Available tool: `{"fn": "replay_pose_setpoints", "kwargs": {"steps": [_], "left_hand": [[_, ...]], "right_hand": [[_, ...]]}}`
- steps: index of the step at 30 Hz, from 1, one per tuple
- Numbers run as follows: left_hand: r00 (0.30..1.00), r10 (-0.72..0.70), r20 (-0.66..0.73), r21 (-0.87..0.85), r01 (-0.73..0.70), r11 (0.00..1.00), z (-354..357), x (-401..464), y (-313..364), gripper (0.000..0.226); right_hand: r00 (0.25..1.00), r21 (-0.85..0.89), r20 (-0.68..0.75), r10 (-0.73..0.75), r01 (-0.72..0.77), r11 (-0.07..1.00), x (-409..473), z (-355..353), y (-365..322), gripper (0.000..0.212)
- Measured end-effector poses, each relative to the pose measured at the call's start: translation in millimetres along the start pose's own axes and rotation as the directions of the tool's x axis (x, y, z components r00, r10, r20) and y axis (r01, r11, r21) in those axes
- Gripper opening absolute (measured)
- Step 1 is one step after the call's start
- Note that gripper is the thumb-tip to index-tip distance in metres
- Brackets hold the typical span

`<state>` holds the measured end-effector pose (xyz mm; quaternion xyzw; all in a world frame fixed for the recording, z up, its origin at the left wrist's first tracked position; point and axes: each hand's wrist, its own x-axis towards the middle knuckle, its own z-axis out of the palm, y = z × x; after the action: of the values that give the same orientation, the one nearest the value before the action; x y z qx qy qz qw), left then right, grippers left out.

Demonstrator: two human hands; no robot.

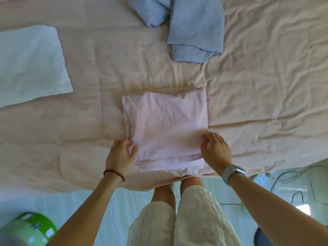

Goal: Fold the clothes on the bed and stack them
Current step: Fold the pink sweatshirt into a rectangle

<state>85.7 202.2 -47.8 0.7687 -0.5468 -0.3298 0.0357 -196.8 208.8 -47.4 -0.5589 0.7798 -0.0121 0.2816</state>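
A: Item one: pink garment (166, 121), folded to a near-square pad, laid on the bed (257, 86) at its near edge. How is it held?

B: The left hand (120, 153) is set at the pad's near left corner, thumb on the top layer and fingers curled at the edge, so that a pinching grip on the cloth is judged. The right hand (215, 150) is curled over the near right corner; whether cloth is pinched under it or merely pressed cannot be told for certain, the fingertips being hidden.

A: Step in hand?

B: The fold is judged finished, or nearly; the edges are being squared or the pad readied for lifting. Stacking is not yet done.

A: Other stock, placed from the grip?

B: A white folded piece (30, 64) is recorded well away to the left and beyond the left grip. Blue clothes (195, 29), loosely heaped and seemingly unfolded, are recorded straight beyond both grips.

A: Next move?

B: An even lift from both corners would be called for, so the layers are kept from sliding, then placement on the white piece.

A: Containers?

B: A green bin (30, 228) is noted on the floor, behind the left grip; its contents cannot be seen.
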Motion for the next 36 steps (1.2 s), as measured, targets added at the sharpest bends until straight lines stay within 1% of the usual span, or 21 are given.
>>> {"fn": "replay_pose_setpoints", "kwargs": {"steps": [2, 3, 4, 6, 8, 10, 13, 15, 16, 19, 21, 24, 25, 26, 28, 29, 31, 32, 34, 35, 36], "left_hand": [[0.990, -0.134, -0.043, -0.223, 0.122, 0.967, 3, 20, 16, 0.036], [0.980, -0.194, -0.040, -0.344, 0.169, 0.924, 4, 32, 27, 0.042], [0.968, -0.249, -0.041, -0.467, 0.202, 0.861, 3, 44, 38, 0.046], [0.947, -0.317, -0.059, -0.621, 0.214, 0.754, -1, 69, 57, 0.048], [0.943, -0.328, -0.058, -0.593, 0.232, 0.771, -4, 94, 65, 0.054], [0.940, -0.330, -0.081, -0.549, 0.234, 0.802, -5, 110, 67, 0.040], [0.939, -0.327, -0.110, -0.618, 0.193, 0.762, -9, 121, 65, 0.002], [0.931, -0.322, -0.173, -0.629, 0.148, 0.764, -13, 123, 59, 0.022], [0.923, -0.334, -0.191, -0.654, 0.134, 0.744, -13, 123, 56, 0.026], [0.902, -0.379, -0.208, -0.693, 0.138, 0.708, -8, 120, 57, 0.019], [0.902, -0.412, -0.133, -0.739, 0.186, 0.647, 0, 113, 59, 0.008], [0.914, -0.404, 0.046, -0.773, 0.289, 0.565, 10, 98, 48, 0.048], [0.914, -0.396, 0.089, -0.759, 0.320, 0.567, 11, 93, 45, 0.056], [0.914, -0.389, 0.116, -0.734, 0.343, 0.586, 12, 89, 43, 0.061], [0.915, -0.374, 0.154, -0.691, 0.370, 0.621, 12, 84, 40, 0.054], [0.920, -0.362, 0.150, -0.689, 0.360, 0.629, 13, 83, 40, 0.045], [0.936, -0.334, 0.108, -0.688, 0.313, 0.654, 14, 82, 44, 0.034], [0.944, -0.324, 0.053, -0.677, 0.273, 0.683, 16, 83, 47, 0.031], [0.944, -0.312, -0.103, -0.641, 0.177, 0.747, 19, 82, 56, 0.023], [0.935, -0.311, -0.170, -0.632, 0.138, 0.763, 21, 83, 61, 0.020], [0.923, -0.314, -0.220, -0.633, 0.110, 0.766, 23, 85, 65, 0.018]], "right_hand": [[0.994, 0.066, -0.107, 0.037, -0.030, 0.997, 16, -5, -13, 0.018], [0.990, 0.103, -0.133, 0.038, -0.024, 0.994, 24, -8, -19, 0.021], [0.991, 0.166, -0.130, 0.029, -0.007, 0.986, 33, -9, -23, 0.024], [0.999, 0.365, -0.016, 0.047, -0.038, 0.930, 52, -11, -30, 0.031], [0.980, 0.520, 0.164, 0.113, -0.183, 0.834, 71, -12, -33, 0.031], [0.956, 0.542, 0.260, 0.137, -0.262, 0.798, 82, -11, -33, 0.017], [0.951, 0.544, 0.268, 0.151, -0.279, 0.791, 82, -10, -28, 0.042], [0.945, 0.539, 0.293, 0.143, -0.287, 0.792, 77, -9, -22, 0.052], [0.937, 0.540, 0.326, 0.123, -0.292, 0.789, 74, -8, -19, 0.055], [0.908, 0.557, 0.413, 0.070, -0.313, 0.769, 63, -7, -13, 0.078], [0.892, 0.550, 0.446, 0.068, -0.333, 0.766, 60, -7, -8, 0.085], [0.888, 0.508, 0.461, -0.010, -0.255, 0.823, 53, -5, -4, 0.083], [0.886, 0.542, 0.463, -0.028, -0.258, 0.800, 51, -5, -6, 0.083], [0.888, 0.605, 0.459, -0.028, -0.289, 0.742, 51, -6, -10, 0.082], [0.903, 0.691, 0.430, 0.006, -0.334, 0.641, 60, -7, -20, 0.073], [0.903, 0.692, 0.427, 0.043, -0.356, 0.628, 68, -7, -24, 0.065], [0.894, 0.638, 0.434, 0.111, -0.392, 0.663, 83, -6, -31, 0.049], [0.902, 0.607, 0.417, 0.115, -0.370, 0.703, 88, -6, -33, 0.038], [0.946, 0.605, 0.316, 0.072, -0.259, 0.753, 91, -6, -34, 0.014], [0.967, 0.613, 0.248, 0.057, -0.203, 0.764, 92, -9, -33, 0.011], [0.981, 0.621, 0.184, 0.064, -0.167, 0.766, 93, -13, -33, 0.016]]}}
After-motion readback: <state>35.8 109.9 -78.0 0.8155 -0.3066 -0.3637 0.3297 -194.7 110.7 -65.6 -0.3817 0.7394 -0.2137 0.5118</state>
